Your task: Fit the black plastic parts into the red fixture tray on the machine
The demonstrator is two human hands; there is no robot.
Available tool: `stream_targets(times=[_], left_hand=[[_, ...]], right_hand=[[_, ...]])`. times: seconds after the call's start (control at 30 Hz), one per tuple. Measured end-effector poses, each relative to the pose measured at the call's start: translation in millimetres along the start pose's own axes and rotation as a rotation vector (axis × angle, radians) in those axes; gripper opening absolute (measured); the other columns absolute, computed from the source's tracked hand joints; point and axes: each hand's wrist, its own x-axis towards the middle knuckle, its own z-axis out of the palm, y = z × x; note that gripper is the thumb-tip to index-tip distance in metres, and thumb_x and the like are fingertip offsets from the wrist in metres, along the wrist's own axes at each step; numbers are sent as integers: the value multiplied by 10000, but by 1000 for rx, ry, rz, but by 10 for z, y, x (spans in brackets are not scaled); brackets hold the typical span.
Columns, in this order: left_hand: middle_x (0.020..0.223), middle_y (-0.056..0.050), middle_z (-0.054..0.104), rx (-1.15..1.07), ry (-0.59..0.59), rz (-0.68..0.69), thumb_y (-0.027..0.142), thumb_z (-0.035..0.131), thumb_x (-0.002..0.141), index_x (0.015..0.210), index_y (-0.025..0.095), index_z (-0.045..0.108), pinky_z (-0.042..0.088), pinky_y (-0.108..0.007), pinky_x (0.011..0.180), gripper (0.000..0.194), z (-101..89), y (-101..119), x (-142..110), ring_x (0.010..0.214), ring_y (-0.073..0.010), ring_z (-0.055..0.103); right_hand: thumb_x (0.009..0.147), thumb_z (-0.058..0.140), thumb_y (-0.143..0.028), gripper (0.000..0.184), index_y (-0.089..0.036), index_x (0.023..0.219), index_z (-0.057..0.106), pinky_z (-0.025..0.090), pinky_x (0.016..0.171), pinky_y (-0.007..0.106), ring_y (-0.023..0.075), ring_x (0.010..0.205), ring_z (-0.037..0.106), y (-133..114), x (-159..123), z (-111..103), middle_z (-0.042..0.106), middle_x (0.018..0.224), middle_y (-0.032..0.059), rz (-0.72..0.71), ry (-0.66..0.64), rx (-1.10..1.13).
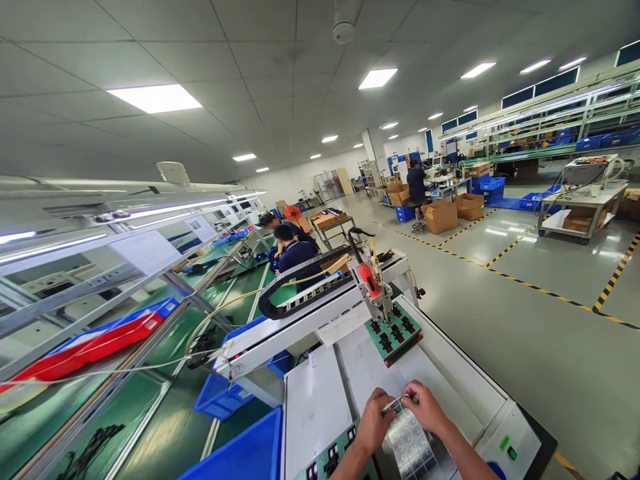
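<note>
Both my hands meet low in the view over a white machine bed (320,407). My left hand (373,421) and my right hand (425,405) pinch the top edge of a clear, shiny blister sheet (411,445) with several small pockets. The sheet hangs down between my forearms. Just under my left hand lies a green fixture plate (330,459) with black parts. A second green fixture plate (394,335) sits farther up the bed, under a red-handled screwdriver head (367,279) on a gantry arm (300,317).
Blue bins (240,457) stand left of the machine beside a green conveyor line (150,413). A red tray (95,343) rests on the shelf rack. People sit working farther along the line (293,250); another stands by cardboard boxes (441,215). Yellow-black floor tape marks the aisle (540,288).
</note>
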Motion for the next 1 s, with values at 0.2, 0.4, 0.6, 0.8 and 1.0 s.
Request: stream_targets(times=[0.2,0.4,0.6,0.8,1.0], left_hand=[[959,-127,791,-109,266,-98,438,620,897,973,179,779,536,-432,898,313,131,-84,-58,948,-328,705],[829,-109,805,-170,323,-124,658,639,869,861,177,794,569,-416,815,505,189,-63,-93,842,-323,725],[931,-121,840,-198,323,-109,708,664,830,895,208,828,573,-428,896,530,197,-18,-105,935,-346,742],[956,-125,844,-228,321,-118,734,704,779,936,221,850,573,-449,902,556,183,20,-80,901,-350,730],[877,-106,822,-358,327,-139,788,755,696,1070,177,819,557,-400,801,719,254,-5,-50,792,-289,707]], right_hand=[[981,528,-377,277,-200,904,725,489,755,322,230,842,673,-97,1,-41,738,887,45,-19,-22,14],[1009,523,-410,331,-201,824,701,464,725,323,231,815,666,-158,-5,-96,699,842,37,-55,-10,-31],[1027,525,-405,308,-207,907,729,500,719,339,238,781,667,-232,-48,-183,714,828,47,-76,17,-74],[918,677,-281,125,-296,889,797,478,1033,471,323,1182,595,-436,-183,-356,705,1183,74,-218,-7,-138],[928,586,-214,530,-276,1453,591,497,1074,472,290,1129,639,-372,-154,-288,717,1090,69,-158,54,-111]])
